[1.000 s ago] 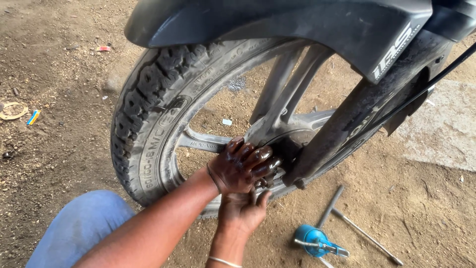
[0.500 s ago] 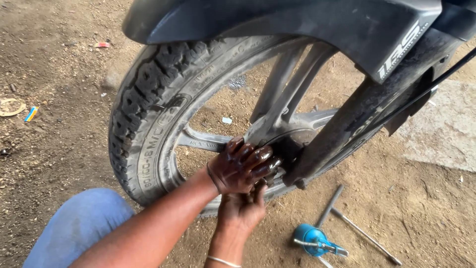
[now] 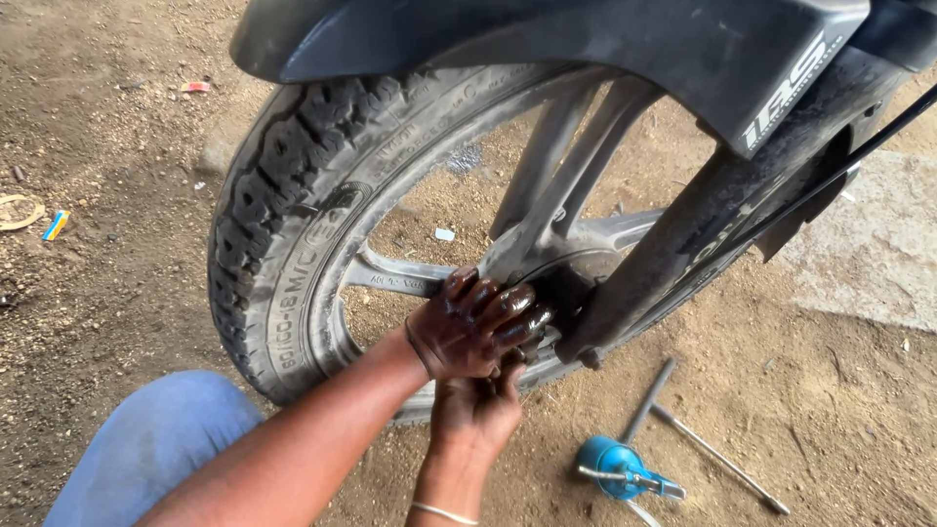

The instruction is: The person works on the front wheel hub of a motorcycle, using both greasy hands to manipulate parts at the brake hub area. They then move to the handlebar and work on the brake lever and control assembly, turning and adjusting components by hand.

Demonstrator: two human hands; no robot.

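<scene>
A motorcycle front wheel (image 3: 293, 254) with a knobby black tyre and grey spokes stands on dirt under a dark mudguard (image 3: 547, 39). My left hand (image 3: 473, 327), dark with grease, lies over the wheel hub (image 3: 561, 283) with its fingers spread beside the fork leg (image 3: 683, 244). My right hand (image 3: 478, 410) reaches up from below and touches the hub just under the left hand. Its fingertips are hidden behind the left hand. A thin bangle sits on my right wrist.
A blue tool (image 3: 615, 464) and a long metal cross wrench (image 3: 683, 434) lie on the dirt at the lower right. My knee in blue trousers (image 3: 156, 449) is at the lower left. Small litter (image 3: 54, 224) lies at the left, and a pale concrete patch (image 3: 869, 254) at the right.
</scene>
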